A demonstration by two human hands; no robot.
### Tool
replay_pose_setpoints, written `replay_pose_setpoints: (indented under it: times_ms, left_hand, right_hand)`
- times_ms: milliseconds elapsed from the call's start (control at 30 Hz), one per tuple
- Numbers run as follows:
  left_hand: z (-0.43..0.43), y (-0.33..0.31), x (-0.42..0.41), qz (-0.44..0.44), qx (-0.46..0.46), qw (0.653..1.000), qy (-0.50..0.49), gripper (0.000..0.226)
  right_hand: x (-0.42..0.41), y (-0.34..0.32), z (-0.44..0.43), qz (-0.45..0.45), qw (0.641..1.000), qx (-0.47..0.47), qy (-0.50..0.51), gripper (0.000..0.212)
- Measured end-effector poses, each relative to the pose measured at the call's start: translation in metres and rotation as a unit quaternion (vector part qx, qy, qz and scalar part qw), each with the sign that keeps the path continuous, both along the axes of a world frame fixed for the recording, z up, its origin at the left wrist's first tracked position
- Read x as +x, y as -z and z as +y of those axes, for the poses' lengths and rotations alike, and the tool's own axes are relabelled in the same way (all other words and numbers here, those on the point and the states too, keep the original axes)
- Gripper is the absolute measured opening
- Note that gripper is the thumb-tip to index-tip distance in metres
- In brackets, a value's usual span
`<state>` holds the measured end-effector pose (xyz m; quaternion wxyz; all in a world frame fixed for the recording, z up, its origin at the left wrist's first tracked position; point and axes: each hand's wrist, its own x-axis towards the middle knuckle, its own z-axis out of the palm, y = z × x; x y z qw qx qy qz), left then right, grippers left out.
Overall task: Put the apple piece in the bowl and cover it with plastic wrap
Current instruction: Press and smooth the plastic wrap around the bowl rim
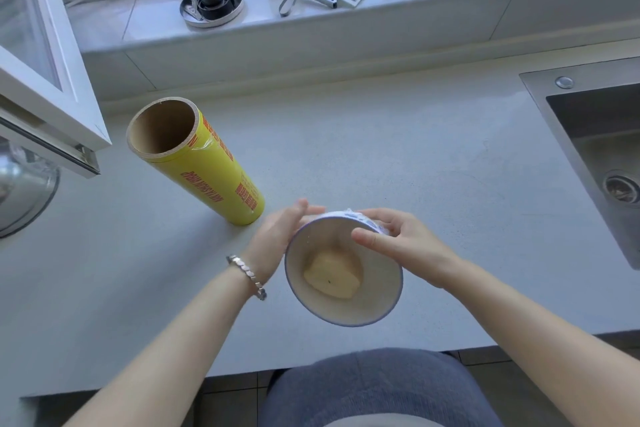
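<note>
While the pale yellow apple piece (pixel 333 274) sits inside the white blue-rimmed ceramic bowl (pixel 377 302), the left hand (pixel 277 239) and right hand (pixel 398 243) press thin clear plastic wrap (pixel 349 215) against its far rim. Flimsy and clingy, the film seems best held at its edges.

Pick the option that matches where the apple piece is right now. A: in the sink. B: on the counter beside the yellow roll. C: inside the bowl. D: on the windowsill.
C: the pale apple piece lies at the bottom of the bowl, which the left hand and right hand touch at its far rim.
</note>
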<state>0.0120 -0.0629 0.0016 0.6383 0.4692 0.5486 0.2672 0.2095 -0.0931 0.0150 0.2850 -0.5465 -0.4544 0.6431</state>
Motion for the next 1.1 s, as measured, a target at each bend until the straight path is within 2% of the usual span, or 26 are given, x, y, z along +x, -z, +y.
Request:
replay_pose_setpoints:
  times_ms: [67, 200, 267, 367, 400, 467, 533, 600, 667, 733, 800, 833, 900, 933, 1100]
  left_hand:
    - [-0.007, -0.003, 0.009, 0.016, -0.020, 0.999, 0.040, 0.041]
    - [-0.028, 0.001, 0.015, -0.021, -0.071, 0.997, -0.034, 0.046]
    - [-0.037, 0.007, 0.013, -0.047, -0.070, 0.996, -0.040, 0.055]
    - [-0.045, 0.013, 0.013, -0.059, -0.070, 0.993, -0.076, 0.084]
    - [-0.046, 0.014, 0.013, -0.060, -0.068, 0.992, -0.087, 0.086]
    - [-0.047, 0.014, 0.012, -0.066, -0.070, 0.991, -0.094, 0.080]
    - [-0.047, 0.012, 0.010, -0.076, -0.082, 0.990, -0.087, 0.064]
    - [-0.048, 0.011, 0.011, -0.070, -0.085, 0.989, -0.103, 0.053]
    - [-0.048, 0.008, 0.014, -0.054, -0.064, 0.987, -0.136, 0.046]
    - [-0.046, 0.004, 0.017, -0.028, -0.025, 0.989, -0.143, 0.055]
    - [-0.045, 0.004, 0.017, 0.007, 0.017, 0.993, -0.120, 0.078]
    - [-0.044, 0.003, 0.016, 0.018, 0.033, 0.993, -0.111, 0.076]
    - [-0.040, -0.002, 0.016, 0.038, 0.046, 0.993, -0.101, 0.051]
    - [-0.038, -0.005, 0.015, 0.047, 0.049, 0.993, -0.095, 0.043]
    - [-0.031, -0.010, 0.013, 0.083, 0.081, 0.991, -0.064, 0.009]
  right_hand:
    - [-0.002, 0.002, -0.001, -0.004, 1.000, -0.017, -0.013, 0.030]
    - [-0.006, 0.003, -0.007, -0.011, 0.999, -0.045, -0.016, 0.042]
    - [-0.007, 0.004, -0.010, -0.011, 0.998, -0.056, -0.003, 0.033]
    - [-0.008, 0.005, -0.013, -0.009, 0.998, -0.064, 0.002, 0.022]
    - [-0.009, 0.005, -0.014, -0.009, 0.998, -0.065, 0.002, 0.021]
    - [-0.010, 0.005, -0.016, -0.008, 0.998, -0.067, 0.009, 0.016]
    - [-0.010, 0.004, -0.017, -0.002, 0.997, -0.072, 0.023, 0.012]
    - [-0.010, 0.004, -0.017, -0.004, 0.997, -0.074, 0.025, 0.019]
    - [-0.010, -0.001, -0.014, -0.010, 0.997, -0.079, 0.011, 0.040]
    - [-0.009, -0.006, -0.006, -0.023, 0.996, -0.084, -0.009, 0.061]
    - [-0.006, -0.010, 0.006, -0.052, 0.994, -0.088, -0.030, 0.065]
    - [-0.006, -0.013, 0.013, -0.069, 0.993, -0.091, -0.040, 0.055]
    - [-0.005, -0.019, 0.025, -0.094, 0.989, -0.098, -0.064, 0.031]
    - [-0.004, -0.021, 0.031, -0.103, 0.987, -0.101, -0.076, 0.026]
    - [-0.006, -0.028, 0.050, -0.157, 0.973, -0.099, -0.134, 0.021]
